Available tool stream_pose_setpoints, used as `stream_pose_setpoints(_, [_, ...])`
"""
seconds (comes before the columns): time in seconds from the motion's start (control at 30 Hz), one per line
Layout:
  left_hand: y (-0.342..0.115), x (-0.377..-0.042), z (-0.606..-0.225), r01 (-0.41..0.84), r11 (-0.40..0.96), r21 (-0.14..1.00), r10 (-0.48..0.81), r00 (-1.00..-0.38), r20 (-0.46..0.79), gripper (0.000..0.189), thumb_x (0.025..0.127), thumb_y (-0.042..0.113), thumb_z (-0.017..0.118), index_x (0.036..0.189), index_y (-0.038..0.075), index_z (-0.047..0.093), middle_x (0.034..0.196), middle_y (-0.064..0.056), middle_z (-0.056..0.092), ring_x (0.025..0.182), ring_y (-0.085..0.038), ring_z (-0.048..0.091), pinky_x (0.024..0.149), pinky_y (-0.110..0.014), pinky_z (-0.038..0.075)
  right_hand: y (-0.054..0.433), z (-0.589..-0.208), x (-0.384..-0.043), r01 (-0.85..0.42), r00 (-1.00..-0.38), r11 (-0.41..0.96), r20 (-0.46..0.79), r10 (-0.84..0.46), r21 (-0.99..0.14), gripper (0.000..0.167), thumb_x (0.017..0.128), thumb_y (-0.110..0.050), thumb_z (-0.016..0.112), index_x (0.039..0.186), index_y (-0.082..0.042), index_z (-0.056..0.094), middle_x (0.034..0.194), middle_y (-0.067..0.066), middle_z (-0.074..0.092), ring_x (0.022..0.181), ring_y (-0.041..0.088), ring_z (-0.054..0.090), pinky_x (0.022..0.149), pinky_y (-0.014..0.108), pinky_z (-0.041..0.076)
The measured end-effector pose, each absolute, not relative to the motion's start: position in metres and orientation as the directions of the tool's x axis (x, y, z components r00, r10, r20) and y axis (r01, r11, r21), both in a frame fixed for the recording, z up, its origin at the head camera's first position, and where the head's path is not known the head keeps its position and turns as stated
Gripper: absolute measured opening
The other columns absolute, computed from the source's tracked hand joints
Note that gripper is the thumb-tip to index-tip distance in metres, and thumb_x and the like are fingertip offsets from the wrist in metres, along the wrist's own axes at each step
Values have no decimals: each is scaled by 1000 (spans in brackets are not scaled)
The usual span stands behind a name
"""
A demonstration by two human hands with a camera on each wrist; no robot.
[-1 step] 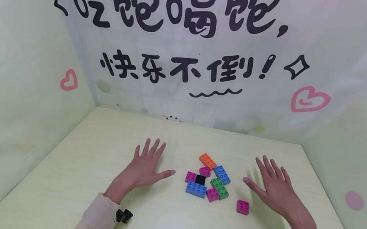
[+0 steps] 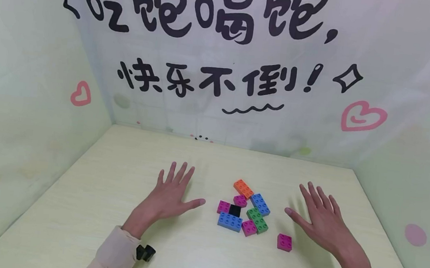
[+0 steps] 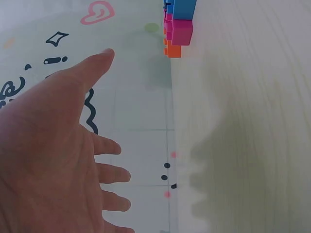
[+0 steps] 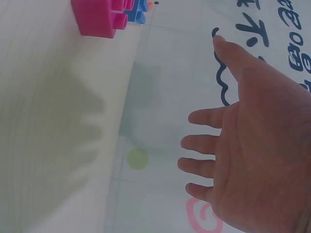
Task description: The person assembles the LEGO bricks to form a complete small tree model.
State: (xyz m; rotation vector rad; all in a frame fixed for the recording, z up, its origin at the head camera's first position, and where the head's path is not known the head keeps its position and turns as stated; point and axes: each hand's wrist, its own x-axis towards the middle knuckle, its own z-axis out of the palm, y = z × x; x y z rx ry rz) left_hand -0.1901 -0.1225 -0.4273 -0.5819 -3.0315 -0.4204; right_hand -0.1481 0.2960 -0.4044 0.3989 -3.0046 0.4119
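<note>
My left hand (image 2: pixel 169 197) hovers left of a cluster of toy building bricks, fingers spread and nothing held. On the other side, my right hand (image 2: pixel 323 224) is spread too, its thumb toward the bricks. The cluster has an orange brick (image 2: pixel 243 189) at the back, a blue brick (image 2: pixel 260 204), a green brick (image 2: pixel 257 220), a black brick (image 2: pixel 235 210) and another blue brick (image 2: pixel 229 222) in front. Small magenta bricks lie among them, one magenta brick (image 2: pixel 249 228) beside the green. A separate magenta brick (image 2: pixel 284 242) sits nearest my right hand.
The bricks lie on a pale wood-grain table (image 2: pixel 73 206). A back wall (image 2: pixel 216 121) with black lettering rises behind it, and side walls (image 2: pixel 24 109) enclose it left and right. Each sleeve end carries a small black device (image 2: pixel 145 253).
</note>
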Motion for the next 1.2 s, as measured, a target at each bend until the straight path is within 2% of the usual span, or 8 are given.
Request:
stream_pose_setpoints(0.23, [-123, -191, -429, 372, 896, 242, 361, -928, 89, 102, 85, 81, 38, 158, 12, 15, 162, -14, 7, 146, -41, -2, 110, -65, 4, 297, -406, -148, -268, -962, 929, 117, -245, -254, 88, 96, -57, 51, 154, 1, 18, 157, 28, 12, 145, 44, 2, 112, 59, -4])
stream_pose_setpoints(0.57, [-121, -193, -432, 380, 889, 256, 370, -925, 87, 100, 86, 81, 37, 158, 16, 13, 163, -11, 8, 147, -36, -1, 113, -61, 6, 295, -406, -149, -290, -956, 925, 113, -269, -246, 84, 97, -54, 50, 153, 2, 21, 158, 28, 11, 145, 44, 1, 112, 59, -5])
stream_pose_setpoints(0.67, [-116, -196, -432, 405, 868, 286, 394, -914, 97, 96, 87, 78, 40, 158, 17, 16, 162, -8, 12, 148, -33, 6, 114, -57, 12, 291, -406, -151, -305, -951, 922, 129, -281, -241, 84, 96, -54, 54, 152, 1, 26, 158, 26, 14, 144, 45, 7, 111, 62, 4])
stream_pose_setpoints(0.77, [-108, -199, -434, 449, 826, 341, 440, -892, 109, 86, 91, 70, 47, 156, 18, 26, 159, -7, 25, 145, -28, 22, 112, -53, 23, 282, -408, -153, -340, -937, 912, 161, -309, -230, 80, 93, -53, 60, 149, -2, 35, 155, 23, 25, 139, 45, 23, 107, 64, 21])
stream_pose_setpoints(0.83, [-101, -200, -437, 483, 791, 376, 477, -871, 116, 75, 94, 62, 52, 153, 18, 35, 152, -6, 38, 138, -25, 36, 108, -49, 33, 273, -410, -155, -379, -920, 897, 194, -340, -226, 73, 91, -48, 66, 145, -5, 44, 149, 20, 39, 132, 42, 37, 101, 62, 34])
stream_pose_setpoints(0.93, [-91, -202, -443, 538, 735, 412, 540, -832, 125, 59, 96, 48, 58, 144, 16, 48, 135, -4, 55, 122, -21, 52, 97, -42, 46, 257, -416, -155, -458, -880, 863, 246, -407, -213, 55, 89, -37, 73, 134, -9, 58, 128, 12, 60, 115, 33, 56, 89, 53, 49])
stream_pose_setpoints(1.03, [-81, -203, -450, 569, 703, 428, 581, -806, 117, 49, 97, 37, 62, 139, 14, 55, 125, -2, 61, 112, -16, 58, 91, -35, 50, 242, -423, -154, -534, -841, 810, 255, -477, -243, 42, 85, -29, 79, 122, -13, 67, 111, 3, 67, 102, 22, 63, 80, 42, 55])
stream_pose_setpoints(1.2, [-70, -209, -459, 582, 697, 418, 599, -794, 107, 44, 95, 29, 67, 135, 14, 58, 122, 0, 61, 111, -14, 57, 91, -31, 49, 221, -434, -155, -631, -775, 709, 218, -594, -314, 37, 80, -25, 83, 115, -18, 71, 109, -8, 67, 100, 13, 60, 80, 36, 55])
